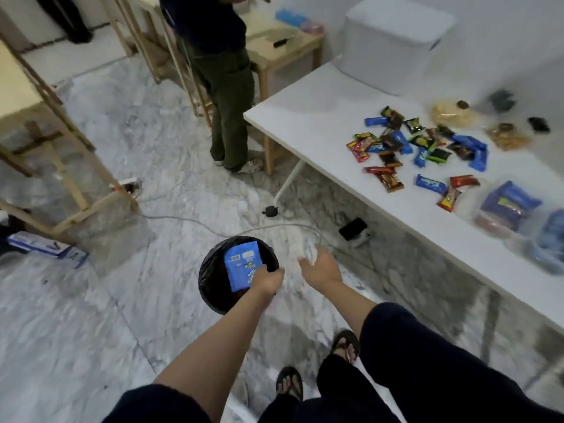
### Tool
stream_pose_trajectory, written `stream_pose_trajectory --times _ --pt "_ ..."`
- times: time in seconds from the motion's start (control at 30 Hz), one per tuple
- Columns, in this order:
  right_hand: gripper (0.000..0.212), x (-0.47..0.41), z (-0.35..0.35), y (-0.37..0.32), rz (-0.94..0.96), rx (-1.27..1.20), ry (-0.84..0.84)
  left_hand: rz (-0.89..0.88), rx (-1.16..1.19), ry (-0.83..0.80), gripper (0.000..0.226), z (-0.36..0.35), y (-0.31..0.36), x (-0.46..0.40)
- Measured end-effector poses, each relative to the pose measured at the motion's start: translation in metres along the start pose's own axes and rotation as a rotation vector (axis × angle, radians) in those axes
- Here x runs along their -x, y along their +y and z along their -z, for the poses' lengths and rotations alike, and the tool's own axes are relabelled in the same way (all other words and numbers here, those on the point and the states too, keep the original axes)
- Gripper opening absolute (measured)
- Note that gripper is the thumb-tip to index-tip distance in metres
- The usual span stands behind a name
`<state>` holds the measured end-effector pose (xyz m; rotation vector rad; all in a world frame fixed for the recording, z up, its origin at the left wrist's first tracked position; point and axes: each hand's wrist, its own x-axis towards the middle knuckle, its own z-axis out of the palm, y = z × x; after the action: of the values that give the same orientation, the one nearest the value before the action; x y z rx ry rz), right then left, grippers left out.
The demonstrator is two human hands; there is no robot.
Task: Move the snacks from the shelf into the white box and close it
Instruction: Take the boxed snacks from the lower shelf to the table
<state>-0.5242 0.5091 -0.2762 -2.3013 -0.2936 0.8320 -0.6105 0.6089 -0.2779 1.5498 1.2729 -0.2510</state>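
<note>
My left hand (268,277) grips a flat blue snack packet (242,265) over a round bin lined with a black bag (210,282) on the floor. My right hand (320,265) is beside it, holding a crumpled clear plastic wrapper (297,242). On the white table (305,117) at the right lie several small wrapped snacks (418,145) in blue, red and black. The white box (396,38) stands at the table's far end with its lid on. Clear bags with blue packs (506,206) lie at the table's near right.
Another person stands beyond the table's left corner (229,87). Cables (195,221) and a power strip (354,230) run across the marble floor. Wooden shelf frames (61,166) stand at left, a wooden table (283,53) behind. My sandalled feet (317,367) are below.
</note>
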Motion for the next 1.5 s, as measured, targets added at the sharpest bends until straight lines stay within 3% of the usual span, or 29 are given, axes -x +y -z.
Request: stream_pose_trajectory --times 0.33,0.77,0.93,1.17,1.33,1.5 --pt "0.065 0.069 0.164 0.089 -0.067 -0.171 0.461 -0.353 -0.219 -0.259 0.061 -0.127 0.121 0.089" --pt "0.062 0.196 0.391 0.319 -0.297 -0.116 0.859 -0.736 -0.406 -0.49 0.057 -0.428 0.186 0.259" --pt "0.058 0.202 0.445 0.38 -0.393 -0.152 0.884 -0.753 -0.412 -0.521 0.053 -0.5 0.207 0.287" --pt "0.062 0.141 0.49 0.42 -0.492 -0.25 0.824 -0.866 -0.495 -0.426 0.051 -0.57 0.268 0.263" --pt "0.06 0.074 0.521 0.437 -0.648 -0.199 0.783 -0.989 -0.681 -0.331 0.052 -0.628 0.334 0.22" --pt "0.065 0.022 0.548 0.456 -0.814 -0.177 0.691 -1.063 -0.918 -0.337 0.065 -0.686 0.392 0.188"
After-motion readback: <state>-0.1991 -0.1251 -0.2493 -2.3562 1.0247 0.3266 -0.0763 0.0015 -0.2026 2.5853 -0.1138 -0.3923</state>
